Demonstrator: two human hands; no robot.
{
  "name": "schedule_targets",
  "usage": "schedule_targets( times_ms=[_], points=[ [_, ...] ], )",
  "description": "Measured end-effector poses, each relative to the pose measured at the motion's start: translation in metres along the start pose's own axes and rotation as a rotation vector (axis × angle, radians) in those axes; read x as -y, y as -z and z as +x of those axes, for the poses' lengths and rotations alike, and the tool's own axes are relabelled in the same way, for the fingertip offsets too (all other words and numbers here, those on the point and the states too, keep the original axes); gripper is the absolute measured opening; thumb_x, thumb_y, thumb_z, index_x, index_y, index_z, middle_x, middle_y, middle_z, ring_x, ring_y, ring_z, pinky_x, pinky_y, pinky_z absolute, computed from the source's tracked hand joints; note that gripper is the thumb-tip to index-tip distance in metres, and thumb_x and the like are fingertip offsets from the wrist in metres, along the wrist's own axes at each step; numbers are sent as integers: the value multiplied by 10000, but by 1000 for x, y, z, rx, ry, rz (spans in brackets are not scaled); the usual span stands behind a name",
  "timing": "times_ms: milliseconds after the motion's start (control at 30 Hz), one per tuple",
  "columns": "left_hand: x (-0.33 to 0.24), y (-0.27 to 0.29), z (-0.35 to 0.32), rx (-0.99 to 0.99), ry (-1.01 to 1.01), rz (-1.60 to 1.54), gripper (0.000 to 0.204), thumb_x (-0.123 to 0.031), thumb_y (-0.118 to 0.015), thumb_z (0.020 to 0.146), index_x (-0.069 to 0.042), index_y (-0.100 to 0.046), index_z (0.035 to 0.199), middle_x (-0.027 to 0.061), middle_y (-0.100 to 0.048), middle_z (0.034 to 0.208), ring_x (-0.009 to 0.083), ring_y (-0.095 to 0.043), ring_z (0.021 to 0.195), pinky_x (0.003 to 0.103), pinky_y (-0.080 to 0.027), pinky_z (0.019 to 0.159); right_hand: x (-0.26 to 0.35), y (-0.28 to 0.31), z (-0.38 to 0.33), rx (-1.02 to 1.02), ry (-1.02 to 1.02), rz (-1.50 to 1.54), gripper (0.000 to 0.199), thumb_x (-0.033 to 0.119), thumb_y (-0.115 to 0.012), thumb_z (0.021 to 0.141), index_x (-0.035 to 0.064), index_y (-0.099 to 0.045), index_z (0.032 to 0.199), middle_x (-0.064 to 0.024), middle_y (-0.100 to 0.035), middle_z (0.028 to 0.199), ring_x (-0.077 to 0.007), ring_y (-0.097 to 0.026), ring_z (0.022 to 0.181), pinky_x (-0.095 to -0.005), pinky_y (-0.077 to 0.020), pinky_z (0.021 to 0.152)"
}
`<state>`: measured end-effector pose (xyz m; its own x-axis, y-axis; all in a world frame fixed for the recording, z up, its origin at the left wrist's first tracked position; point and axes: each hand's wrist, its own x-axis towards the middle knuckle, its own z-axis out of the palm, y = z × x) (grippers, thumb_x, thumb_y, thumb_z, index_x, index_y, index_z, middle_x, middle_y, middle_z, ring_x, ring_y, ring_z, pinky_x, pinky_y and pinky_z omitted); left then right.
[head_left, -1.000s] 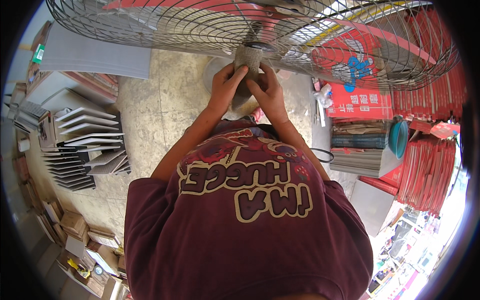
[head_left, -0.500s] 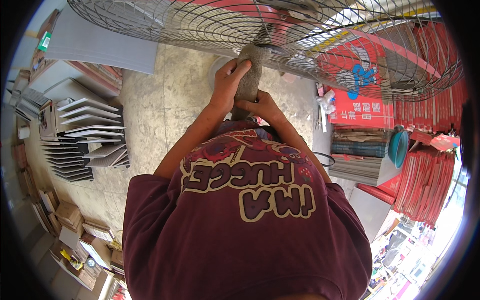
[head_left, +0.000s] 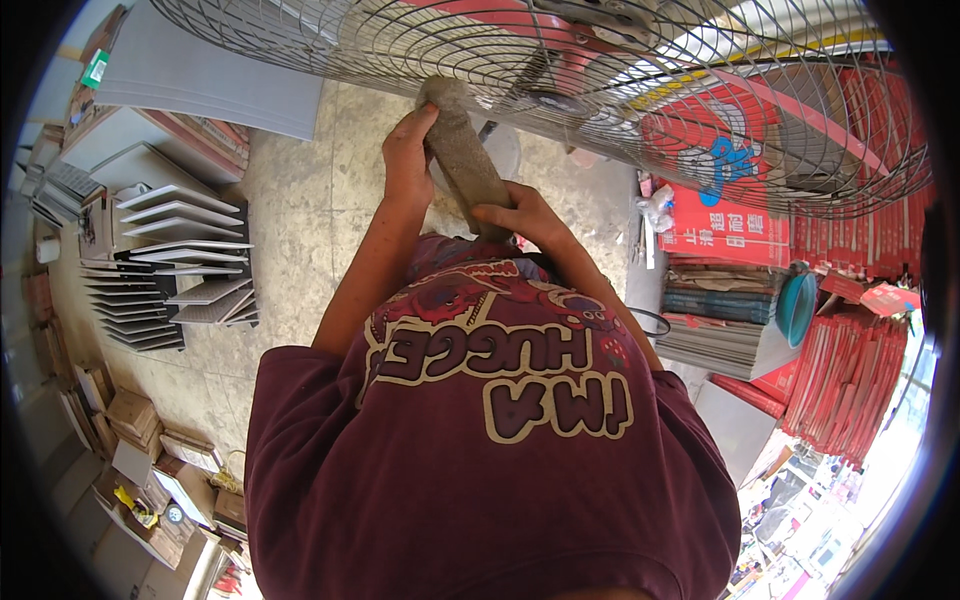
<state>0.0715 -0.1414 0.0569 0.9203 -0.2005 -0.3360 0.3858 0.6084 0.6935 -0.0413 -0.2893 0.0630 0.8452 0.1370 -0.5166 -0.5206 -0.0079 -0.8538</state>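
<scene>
Large dark letters (head_left: 518, 400) with cream outlines stand in two rows across the maroon T-shirt (head_left: 490, 490) (upside down from this view), while white characters (head_left: 738, 222) mark the red packaging (head_left: 765, 205) at the right.

Ahead of the left hand (head_left: 408, 155), the fan (head_left: 572, 70) blocks the way; leftward, above the floor (head_left: 300, 230), it could pass until the panels (head_left: 195, 253).

Fan (head_left: 572, 65) beyond bar (head_left: 465, 160), panels (head_left: 190, 228) left, stacked cardboard (head_left: 842, 365) right
</scene>
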Motion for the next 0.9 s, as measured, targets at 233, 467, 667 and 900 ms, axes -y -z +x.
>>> schedule_targets(
  times_ms=[233,467,667,900],
  points=[
    [-15,24,17,-162,-72,-110,240,-171,-627,824,-4,-612,996,65,-615,933,168,-590,845,297,-478,743,-6,-9,15,37,113,-65,487,330,-731,725,-12,-584,1040,-66,-622,878,-119,-562,804,-268,-459,727],
    [-23,48,29,-291,-182,-145,306,-218,-639,826,-12,-580,1044,63,-591,978,167,-571,857,296,-474,746,-7,-17,24,-58,248,-186,431,325,-728,724,5,-584,975,-83,-598,795,-112,-528,746,-290,-448,678],
    [-12,31,28,-242,-349,203,181,-194,-634,834,-26,-591,886,15,-578,843,78,-500,741,246,-422,651,-2,-17,14,-111,219,-242,422,321,-717,727,3,-581,969,-109,-604,783,-134,-544,726,-306,-452,670],
    [17,5,23,62,-516,692,178,-173,-662,810,-14,-582,813,-34,-535,682,39,-421,613,216,-377,551,-9,-9,6,-176,228,-369,432,337,-707,717,1,-578,956,-171,-613,782,-224,-585,699,-342,-457,659]
  ],
)
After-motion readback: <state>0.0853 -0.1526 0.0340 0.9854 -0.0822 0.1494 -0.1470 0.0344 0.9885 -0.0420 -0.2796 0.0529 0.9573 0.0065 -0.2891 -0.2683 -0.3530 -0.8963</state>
